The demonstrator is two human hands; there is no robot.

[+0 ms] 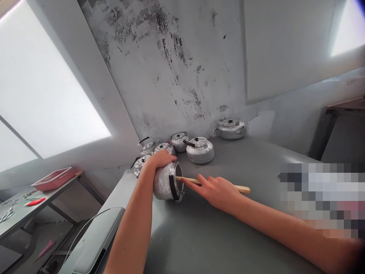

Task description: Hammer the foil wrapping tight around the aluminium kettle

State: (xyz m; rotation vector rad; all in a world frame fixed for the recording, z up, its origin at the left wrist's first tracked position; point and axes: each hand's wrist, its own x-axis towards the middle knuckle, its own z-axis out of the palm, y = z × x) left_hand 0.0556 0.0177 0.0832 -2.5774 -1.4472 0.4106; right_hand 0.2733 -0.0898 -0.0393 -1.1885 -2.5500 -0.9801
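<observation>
A dented silver metal kettle (pixel 163 186) lies tipped on the grey table, its round mouth facing right and its black-gripped handle hanging across the opening. My left hand (pixel 163 158) is closed over the kettle's upper side and holds it. In my right hand (pixel 214 190) is a pale wooden stick (pixel 243 189), gripped along its length with the forefinger stretched along it. The stick's far tip reaches into the kettle's mouth; the end inside is hidden. Just behind my left hand, another lidded kettle (pixel 164 147) is partly covered.
Several similar kettles stand along the wall, including one with a black handle (pixel 200 152) and one farther right (pixel 231 130). A pale grey case (pixel 97 243) lies at the table's left edge. A side table holds a pink basket (pixel 54 182) and scissors (pixel 7 215). A blurred patch covers the right.
</observation>
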